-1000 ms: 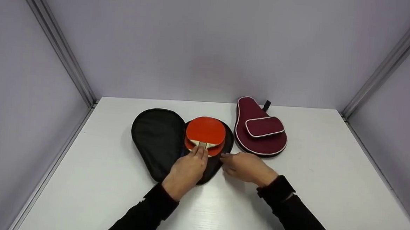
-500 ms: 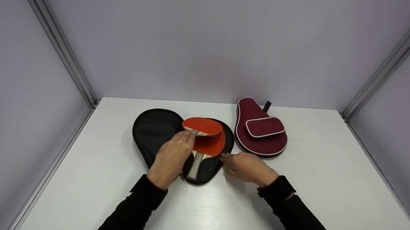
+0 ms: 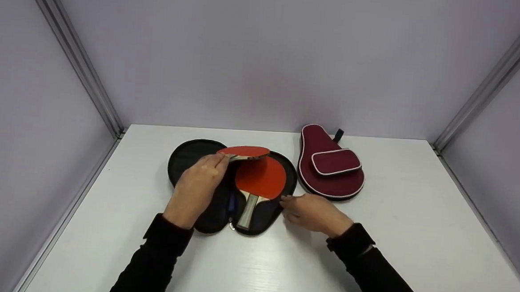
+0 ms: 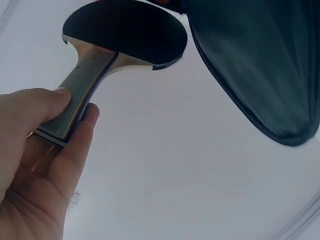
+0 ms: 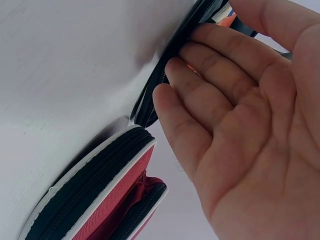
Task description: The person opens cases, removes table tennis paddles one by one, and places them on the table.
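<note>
L hand (image 3: 195, 187) grips the tilted paddle (image 3: 248, 151) by its handle, red side up, above the open blk case (image 3: 216, 211)! 2nd paddle (image 3: 260, 179) lies flat in the R half. R hand (image 3: 312, 213): nothing gripped, fingers fairly straight, tips at case's R edge. Maroon case (image 3: 336, 181) just beside, on white tabletop (image 3: 415, 243).
</note>
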`<move>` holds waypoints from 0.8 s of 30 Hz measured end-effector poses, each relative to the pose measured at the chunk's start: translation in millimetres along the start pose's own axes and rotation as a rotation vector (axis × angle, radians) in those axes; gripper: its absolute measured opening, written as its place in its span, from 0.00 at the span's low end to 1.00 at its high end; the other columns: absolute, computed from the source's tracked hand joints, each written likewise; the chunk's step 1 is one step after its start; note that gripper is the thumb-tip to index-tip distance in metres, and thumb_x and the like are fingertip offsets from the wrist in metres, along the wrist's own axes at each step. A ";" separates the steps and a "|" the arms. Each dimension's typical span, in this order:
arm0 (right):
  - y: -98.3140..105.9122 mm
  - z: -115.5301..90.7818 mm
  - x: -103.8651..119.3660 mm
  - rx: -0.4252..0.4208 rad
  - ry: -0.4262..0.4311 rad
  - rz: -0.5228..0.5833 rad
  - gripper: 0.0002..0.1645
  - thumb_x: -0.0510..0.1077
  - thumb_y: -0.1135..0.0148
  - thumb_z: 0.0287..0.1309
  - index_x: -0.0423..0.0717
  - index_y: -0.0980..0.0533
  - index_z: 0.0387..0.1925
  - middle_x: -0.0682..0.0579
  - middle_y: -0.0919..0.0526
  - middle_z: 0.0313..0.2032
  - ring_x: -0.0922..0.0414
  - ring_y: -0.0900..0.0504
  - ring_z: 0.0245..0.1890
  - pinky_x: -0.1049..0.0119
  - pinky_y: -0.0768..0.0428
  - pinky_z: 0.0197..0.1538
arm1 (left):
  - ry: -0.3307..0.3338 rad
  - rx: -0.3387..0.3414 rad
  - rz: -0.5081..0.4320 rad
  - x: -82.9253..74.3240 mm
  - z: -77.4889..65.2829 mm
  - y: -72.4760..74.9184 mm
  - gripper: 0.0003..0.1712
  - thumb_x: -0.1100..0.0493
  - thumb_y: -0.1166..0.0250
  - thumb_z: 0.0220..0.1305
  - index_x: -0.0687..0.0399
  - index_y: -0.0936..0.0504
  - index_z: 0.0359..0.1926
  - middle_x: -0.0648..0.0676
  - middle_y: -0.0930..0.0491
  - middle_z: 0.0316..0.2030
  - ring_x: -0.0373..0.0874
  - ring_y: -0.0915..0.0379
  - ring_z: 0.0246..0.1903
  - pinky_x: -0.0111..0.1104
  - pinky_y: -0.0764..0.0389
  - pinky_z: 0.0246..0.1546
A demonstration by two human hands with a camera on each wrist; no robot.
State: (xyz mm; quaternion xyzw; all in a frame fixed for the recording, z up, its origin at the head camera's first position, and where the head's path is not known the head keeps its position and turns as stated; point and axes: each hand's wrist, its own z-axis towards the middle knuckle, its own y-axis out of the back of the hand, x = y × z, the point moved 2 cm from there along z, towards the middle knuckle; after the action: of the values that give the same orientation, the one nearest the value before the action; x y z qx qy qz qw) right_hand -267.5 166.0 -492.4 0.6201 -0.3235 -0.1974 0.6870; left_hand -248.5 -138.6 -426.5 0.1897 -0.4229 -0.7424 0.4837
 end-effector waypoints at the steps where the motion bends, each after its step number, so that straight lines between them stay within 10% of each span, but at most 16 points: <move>1: -0.3 -0.1 -0.1 -0.002 0.004 -0.001 0.20 0.40 0.34 0.83 0.40 0.10 0.67 0.42 0.06 0.68 0.45 0.00 0.50 0.49 0.02 0.59 | 0.003 -0.008 -0.007 3.2 -0.2 1.2 0.24 0.79 0.28 0.73 0.67 0.09 0.67 0.64 0.06 0.63 0.59 0.07 0.62 0.45 0.04 0.63; 24: 1.2 2.0 -2.3 -0.033 0.044 -0.040 0.20 0.40 0.32 0.81 0.43 0.09 0.68 0.46 0.04 0.65 0.47 0.02 0.58 0.49 0.03 0.60 | 0.227 -0.208 -0.140 106.9 -22.2 25.5 0.20 0.77 0.33 0.81 0.69 0.11 0.68 0.69 0.07 0.61 0.70 0.06 0.59 0.61 0.05 0.61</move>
State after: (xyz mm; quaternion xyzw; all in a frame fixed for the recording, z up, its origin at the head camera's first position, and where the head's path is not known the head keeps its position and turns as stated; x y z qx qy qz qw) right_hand -270.7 166.3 -491.6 0.6189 -0.2927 -0.2028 0.7001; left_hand -268.2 -246.8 -404.8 0.2499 -0.2721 -0.7880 0.4925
